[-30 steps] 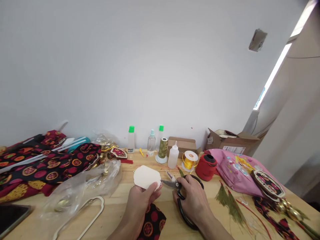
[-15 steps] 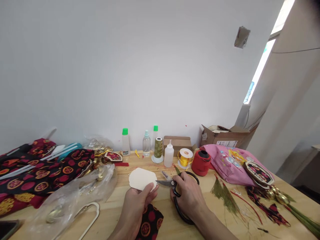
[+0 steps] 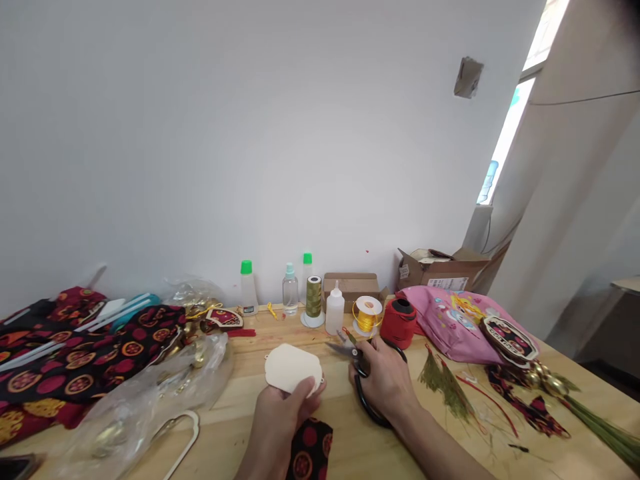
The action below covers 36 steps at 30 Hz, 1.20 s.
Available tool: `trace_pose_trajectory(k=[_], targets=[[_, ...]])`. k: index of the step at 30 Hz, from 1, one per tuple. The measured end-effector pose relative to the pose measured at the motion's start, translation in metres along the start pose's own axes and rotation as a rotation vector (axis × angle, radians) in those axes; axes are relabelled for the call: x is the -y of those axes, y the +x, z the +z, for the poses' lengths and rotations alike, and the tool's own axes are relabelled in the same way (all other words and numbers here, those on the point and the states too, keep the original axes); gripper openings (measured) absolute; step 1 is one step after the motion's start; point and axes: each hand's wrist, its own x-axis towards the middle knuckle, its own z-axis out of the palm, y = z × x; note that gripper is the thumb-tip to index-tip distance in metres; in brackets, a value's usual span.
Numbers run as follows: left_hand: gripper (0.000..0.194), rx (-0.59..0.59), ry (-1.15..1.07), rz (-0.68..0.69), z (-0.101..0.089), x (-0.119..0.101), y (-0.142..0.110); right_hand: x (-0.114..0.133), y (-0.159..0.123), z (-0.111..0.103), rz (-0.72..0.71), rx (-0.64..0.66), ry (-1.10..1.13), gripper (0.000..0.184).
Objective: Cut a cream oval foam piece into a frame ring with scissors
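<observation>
Between thumb and fingers, my left hand (image 3: pixel 285 413) pinches a pale, flat, scallop-edged plaque (image 3: pixel 293 367) with small loops at its ends. Black patterned fabric (image 3: pixel 311 450) lies below that hand, partly hidden by it. My right hand (image 3: pixel 387 377) is wrapped round the black handles of a pair of scissors (image 3: pixel 367 403). The blades point left and stand a little apart from the plaque's right edge.
Along the wall stand a white squeeze bottle (image 3: pixel 335 310), a green thread spool (image 3: pixel 314 298), a yellow cord spool (image 3: pixel 368 317) and a red thread cone (image 3: pixel 399 325). Patterned fabric (image 3: pixel 130 347) and a plastic bag (image 3: pixel 135 407) lie left; green tassels (image 3: pixel 445 383) and a pink bag (image 3: pixel 455 323) lie right.
The scissor tips were at the plaque's right edge and have moved away to the right and up. The plaque has turned and tilted slightly in my left hand. The whole view has shifted.
</observation>
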Motion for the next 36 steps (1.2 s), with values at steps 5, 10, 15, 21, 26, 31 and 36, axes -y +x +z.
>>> trace_pose_trajectory(k=[5,10,15,21,26,31,36], targets=[[0.017,-0.041,-0.086,0.017,0.001,-0.004,0.001,0.006,-0.003,-0.004,-0.135,0.026,0.061,0.021],[0.018,-0.069,-0.099,0.010,0.002,-0.006,0.001,0.010,-0.004,-0.003,-0.151,0.089,0.079,0.028],[0.020,-0.076,-0.082,0.015,0.003,-0.006,0.002,0.010,-0.004,-0.003,-0.147,0.117,0.089,0.024],[0.013,-0.006,-0.030,-0.030,0.006,-0.005,-0.004,0.002,-0.001,-0.001,-0.070,0.070,0.076,0.023],[0.020,-0.072,-0.101,0.014,0.002,-0.006,0.000,0.004,-0.002,-0.005,-0.161,0.053,0.107,0.027],[0.020,-0.054,-0.077,-0.007,0.002,-0.005,-0.001,0.005,-0.001,-0.005,-0.119,0.110,0.099,0.029],[0.015,-0.034,-0.039,-0.017,0.006,-0.006,-0.005,0.003,-0.002,-0.003,-0.122,0.078,0.110,0.029]])
